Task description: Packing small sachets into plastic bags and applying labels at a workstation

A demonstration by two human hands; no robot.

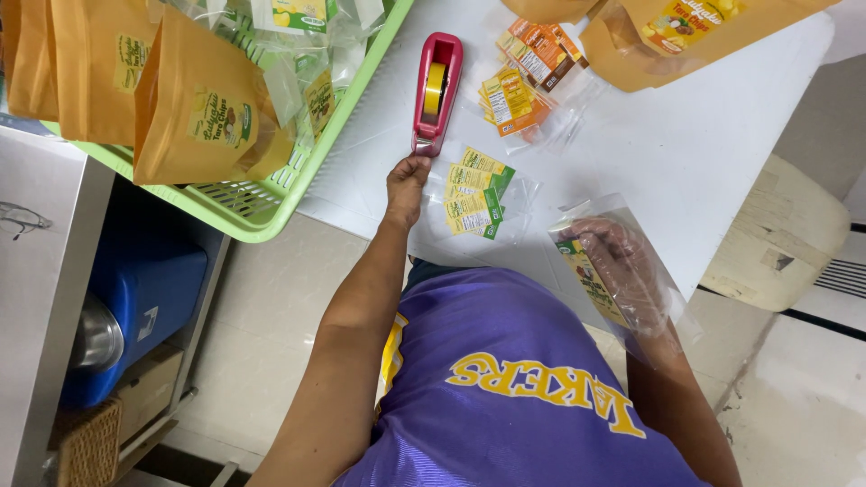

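Tape dispenser, red-pink with a yellow roll, lies on the white worktop, long axis running near-to-far. Left hand sits just near of it, fingertips touching the dispenser's near end at the cutter; grip is loosely curled, pinching at that end, cannot tell if any tape is caught. Right hand is well to the right, at the worktop's near edge, pushed inside a clear plastic bag that has a green-yellow label; fingers are spread inside it, grip open, bag worn over the hand like a sleeve. Between the two hands, small yellow-green labels in clear sleeves lie flat, just right of the left hand. Farther off, a heap of orange-yellow labels sits right of the dispenser. Orange pouch at far right. Green basket at far left holds more orange pouches, overhanging the worktop's left edge.
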